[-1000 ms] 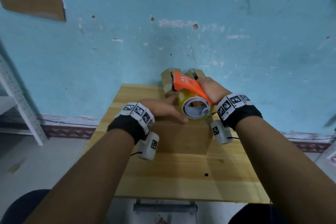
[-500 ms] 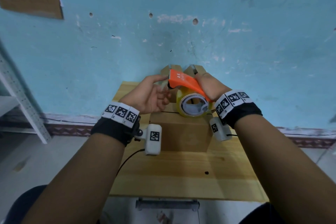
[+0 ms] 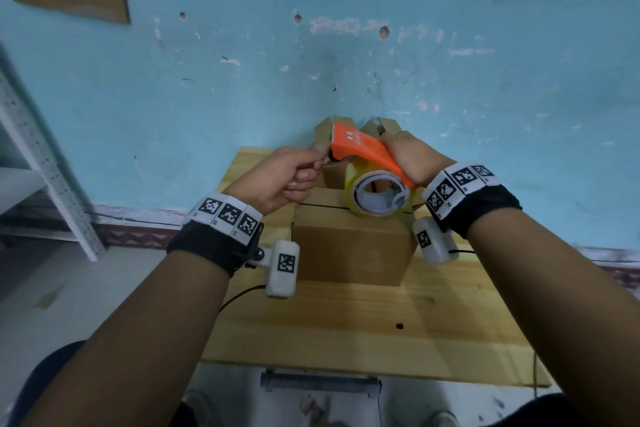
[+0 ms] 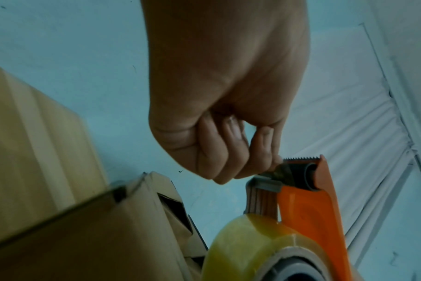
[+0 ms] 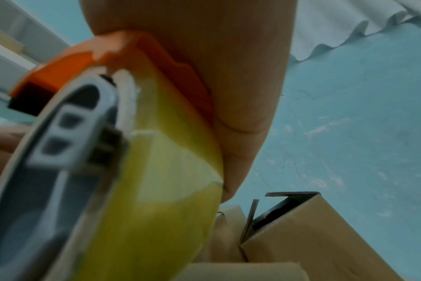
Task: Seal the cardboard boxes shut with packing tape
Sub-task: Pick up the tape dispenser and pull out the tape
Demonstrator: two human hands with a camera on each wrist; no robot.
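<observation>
Cardboard box (image 3: 349, 246) sits closed on a wooden table (image 3: 346, 333), its top partly hidden by the orange tape dispenser (image 3: 363, 149) gripped in the right hand (image 3: 412, 158). Left hand (image 3: 277, 177) pinches the tape end at the dispenser's mouth; open boxes (image 5: 312, 237) stand behind.

Packing workroom, metal shelving (image 3: 52, 177), scuffed wall (image 3: 346, 62)

Head view: we look forward and down from above both forearms onto the wooden table (image 3: 346, 333) set against the blue wall (image 3: 346, 45).
Left wrist view: we sit close under the left hand (image 4: 228, 95), facing along its fingers.
Right wrist view: we sit very close, blurred.
Shared: all three take in the orange tape dispenser (image 3: 363, 149) and the cardboard box (image 3: 349, 250).
</observation>
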